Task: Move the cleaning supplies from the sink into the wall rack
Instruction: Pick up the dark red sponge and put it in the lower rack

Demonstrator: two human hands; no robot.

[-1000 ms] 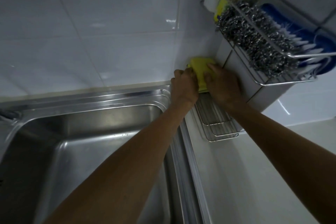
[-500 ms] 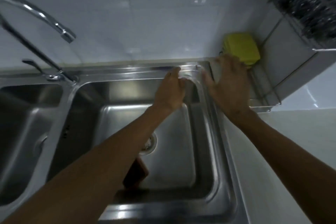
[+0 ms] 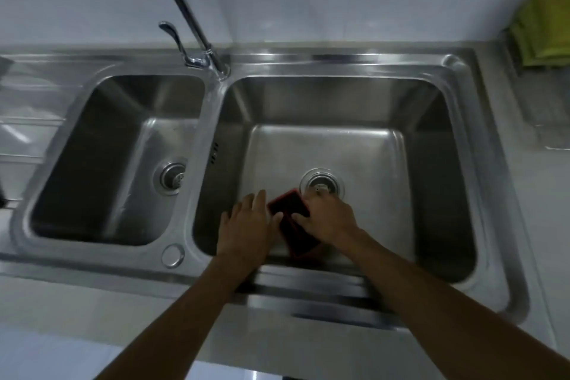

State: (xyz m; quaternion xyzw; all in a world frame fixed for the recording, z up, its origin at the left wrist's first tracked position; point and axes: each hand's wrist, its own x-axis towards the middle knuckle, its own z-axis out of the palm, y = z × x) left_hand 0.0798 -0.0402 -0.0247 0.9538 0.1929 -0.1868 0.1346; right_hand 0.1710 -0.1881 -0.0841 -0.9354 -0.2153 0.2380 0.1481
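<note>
A dark red sponge [image 3: 288, 206] lies on the floor of the right sink basin [image 3: 456, 77], just in front of the drain [image 3: 322, 186]. My right hand [image 3: 328, 220] lies over the sponge's right side with its fingers curled onto it. On the sponge's left, my left hand [image 3: 246, 225] is spread flat with its fingertips at the sponge's edge. At the far right, a folded yellow-green cloth [image 3: 544, 31] sits at the back of the wire rack's lower shelf [image 3: 552, 123]. The rack's upper shelf is out of view.
A second, smaller basin [image 3: 117, 160] lies to the left. The tall curved faucet [image 3: 191, 15] with its lever rises between the basins, and its spout hangs above the right basin. Pale counter runs along the front and right of the sink.
Both hands left the yellow cloth at the rack and came down into the right basin. They now rest at the red sponge. The view swung left and down to the sink.
</note>
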